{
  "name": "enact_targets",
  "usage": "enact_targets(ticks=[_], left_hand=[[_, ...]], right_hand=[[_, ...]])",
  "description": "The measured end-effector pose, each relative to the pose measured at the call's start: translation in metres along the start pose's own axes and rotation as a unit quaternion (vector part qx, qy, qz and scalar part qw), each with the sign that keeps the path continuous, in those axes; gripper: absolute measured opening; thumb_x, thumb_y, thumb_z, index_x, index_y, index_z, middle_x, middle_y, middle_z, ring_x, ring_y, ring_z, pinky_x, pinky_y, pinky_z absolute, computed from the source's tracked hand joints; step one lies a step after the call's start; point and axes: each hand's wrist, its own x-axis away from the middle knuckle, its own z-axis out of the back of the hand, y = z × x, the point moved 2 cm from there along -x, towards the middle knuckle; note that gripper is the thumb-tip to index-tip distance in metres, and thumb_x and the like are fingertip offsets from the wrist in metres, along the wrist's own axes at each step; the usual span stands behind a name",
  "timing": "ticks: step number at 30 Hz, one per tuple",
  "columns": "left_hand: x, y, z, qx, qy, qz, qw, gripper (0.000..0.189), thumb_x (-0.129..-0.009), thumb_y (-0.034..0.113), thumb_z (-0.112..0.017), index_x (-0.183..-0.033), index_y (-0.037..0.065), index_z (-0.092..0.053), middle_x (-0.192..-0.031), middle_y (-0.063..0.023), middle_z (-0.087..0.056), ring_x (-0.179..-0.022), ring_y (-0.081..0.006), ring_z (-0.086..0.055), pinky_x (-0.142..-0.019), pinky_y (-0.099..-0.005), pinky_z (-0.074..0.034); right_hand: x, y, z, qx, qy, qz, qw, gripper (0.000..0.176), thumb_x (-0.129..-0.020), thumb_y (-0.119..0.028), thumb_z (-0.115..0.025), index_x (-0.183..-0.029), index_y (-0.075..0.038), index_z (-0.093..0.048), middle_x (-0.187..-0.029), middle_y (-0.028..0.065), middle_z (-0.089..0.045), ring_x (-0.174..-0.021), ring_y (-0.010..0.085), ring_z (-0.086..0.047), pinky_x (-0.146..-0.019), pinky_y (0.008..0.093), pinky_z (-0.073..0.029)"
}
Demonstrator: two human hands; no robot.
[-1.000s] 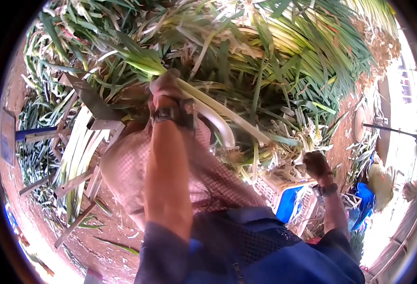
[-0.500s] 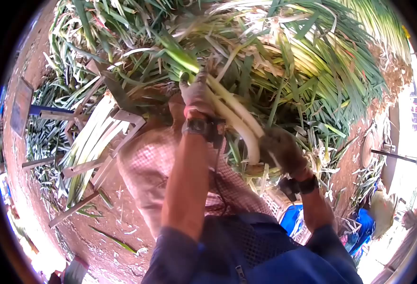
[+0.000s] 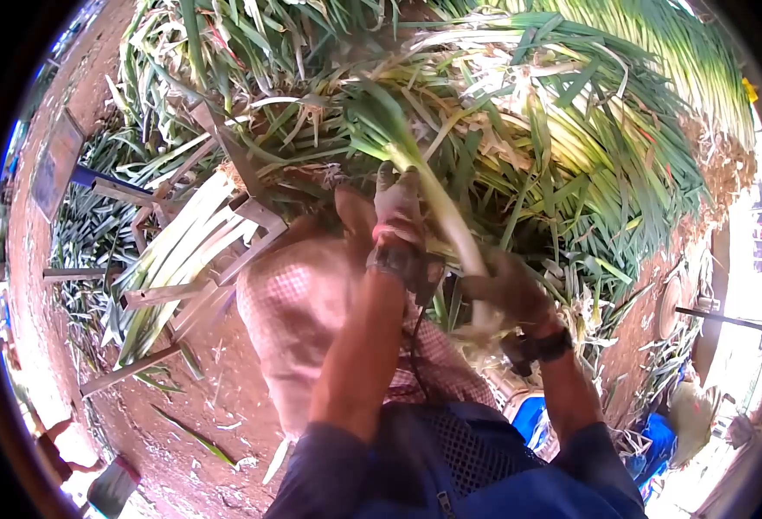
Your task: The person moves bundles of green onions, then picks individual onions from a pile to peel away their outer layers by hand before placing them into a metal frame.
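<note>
A thick green onion stalk point(image 3: 450, 216) slants across the middle, green leaves at its upper left and its pale end at the lower right. My left hand point(image 3: 398, 199), gloved, is closed around its upper part, just below the leaves. My right hand point(image 3: 512, 290), also gloved and somewhat blurred, is closed at the pale lower end. The root end is smeared by motion. Behind both hands lies a large heap of green onions point(image 3: 571, 164).
At the left a metal frame point(image 3: 255, 221) holds a bundle of trimmed stalks point(image 3: 182, 238). More onions lie beyond it. Loose leaves are scattered on the brown ground point(image 3: 199, 406). A basket with something blue point(image 3: 530, 419) stands at the lower right.
The stalk and my left hand have shifted right and down in view. Two pale stems showed between my hands before; one shows now. The leaves have swung nearer my left hand.
</note>
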Motion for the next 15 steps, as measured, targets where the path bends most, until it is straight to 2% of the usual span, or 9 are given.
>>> enact_targets(ticks=[1, 2, 4, 5, 6, 8, 12, 13, 15], left_hand=[[-0.010, -0.010, 0.007, -0.009, 0.007, -0.011, 1.000, 0.035, -0.099, 0.026, -0.061, -0.130, 0.010, -0.055, -0.108, -0.0086, -0.066, -0.089, -0.0274, -0.065, -0.083, -0.0417, -0.055], [-0.020, -0.020, 0.012, -0.008, 0.004, -0.010, 1.000, 0.035, -0.099, 0.026, -0.061, -0.130, 0.010, -0.055, -0.108, -0.0086, -0.066, -0.089, -0.0274, -0.065, -0.083, -0.0417, -0.055], [-0.026, -0.031, 0.015, 0.144, -0.040, 0.147, 0.978, 0.043, -0.099, 0.036, -0.060, -0.130, 0.007, -0.056, -0.111, -0.0111, -0.066, -0.101, -0.0323, -0.063, -0.095, -0.0467, -0.052], [-0.018, -0.026, 0.007, 0.114, -0.027, 0.208, 0.971, 0.053, -0.099, 0.048, -0.057, -0.132, 0.007, -0.056, -0.116, -0.0127, -0.065, -0.110, -0.0342, -0.060, -0.104, -0.0500, -0.046], [-0.009, -0.020, 0.001, 0.117, -0.026, 0.202, 0.972, 0.053, -0.099, 0.048, -0.057, -0.132, 0.007, -0.056, -0.116, -0.0127, -0.065, -0.110, -0.0342, -0.060, -0.104, -0.0500, -0.046], [0.001, -0.016, -0.010, 0.239, -0.134, 0.190, 0.943, 0.059, -0.097, 0.056, -0.057, -0.133, 0.009, -0.058, -0.120, -0.0132, -0.066, -0.112, -0.0323, -0.060, -0.105, -0.0483, -0.046], [0.004, -0.003, -0.018, 0.294, -0.090, 0.093, 0.947, 0.048, -0.097, 0.047, -0.064, -0.127, 0.010, -0.063, -0.115, -0.0127, -0.069, -0.103, -0.0297, -0.066, -0.096, -0.0465, -0.055], [0.006, 0.007, -0.020, 0.309, -0.123, 0.042, 0.942, 0.049, -0.096, 0.045, -0.066, -0.127, 0.007, -0.062, -0.112, -0.0112, -0.070, -0.098, -0.0272, -0.067, -0.089, -0.0432, -0.058], [0.019, 0.045, -0.022, 0.350, -0.196, -0.022, 0.916, 0.047, -0.097, 0.042, -0.067, -0.125, 0.005, -0.062, -0.108, -0.0092, -0.072, -0.092, -0.0246, -0.070, -0.083, -0.0390, -0.061]], right_hand=[[0.007, -0.010, 0.011, -0.024, 0.001, -0.012, 1.000, 0.055, -0.077, -0.041, -0.079, -0.105, 0.004, -0.064, -0.085, 0.0099, -0.068, -0.070, 0.0172, -0.064, -0.063, 0.0324, -0.052], [0.013, -0.017, 0.021, -0.048, 0.002, -0.023, 0.999, 0.053, -0.077, -0.039, -0.079, -0.105, 0.004, -0.065, -0.085, 0.0085, -0.067, -0.070, 0.0153, -0.064, -0.062, 0.0307, -0.051], [0.035, -0.043, 0.031, -0.072, -0.017, -0.051, 0.996, 0.057, -0.079, -0.037, -0.076, -0.114, 0.006, -0.062, -0.085, 0.0077, -0.067, -0.073, 0.0161, -0.064, -0.063, 0.0308, -0.052], [0.045, -0.049, 0.032, -0.059, -0.012, -0.035, 0.998, 0.059, -0.079, -0.037, -0.076, -0.116, 0.006, -0.061, -0.085, 0.0077, -0.066, -0.073, 0.0167, -0.064, -0.064, 0.0312, -0.052], [0.056, -0.054, 0.032, -0.047, -0.009, -0.017, 0.999, 0.060, -0.078, -0.037, -0.076, -0.117, 0.007, -0.060, -0.085, 0.0076, -0.066, -0.074, 0.0173, -0.063, -0.066, 0.0316, -0.052], [0.073, -0.062, 0.027, 0.007, 0.002, -0.055, 0.998, 0.056, -0.079, -0.037, -0.076, -0.113, 0.005, -0.061, -0.086, 0.0082, -0.063, -0.073, 0.0172, -0.060, -0.065, 0.0348, -0.050], [0.116, -0.087, 0.011, 0.088, 0.074, -0.078, 0.990, 0.042, -0.075, -0.021, -0.070, -0.111, -0.002, -0.062, -0.085, 0.0128, -0.064, -0.073, 0.0254, -0.063, -0.068, 0.0408, -0.052], [0.129, -0.067, 0.016, 0.108, 0.059, -0.138, 0.983, 0.048, -0.073, -0.017, -0.072, -0.117, -0.002, -0.062, -0.086, 0.0138, -0.065, -0.074, 0.0278, -0.064, -0.070, 0.0406, -0.053], [0.148, -0.082, 0.014, 0.145, 0.071, -0.138, 0.977, 0.062, -0.068, -0.016, -0.077, -0.126, -0.003, -0.057, -0.085, 0.0151, -0.065, -0.074, 0.0313, -0.065, -0.072, 0.0411, -0.054]])
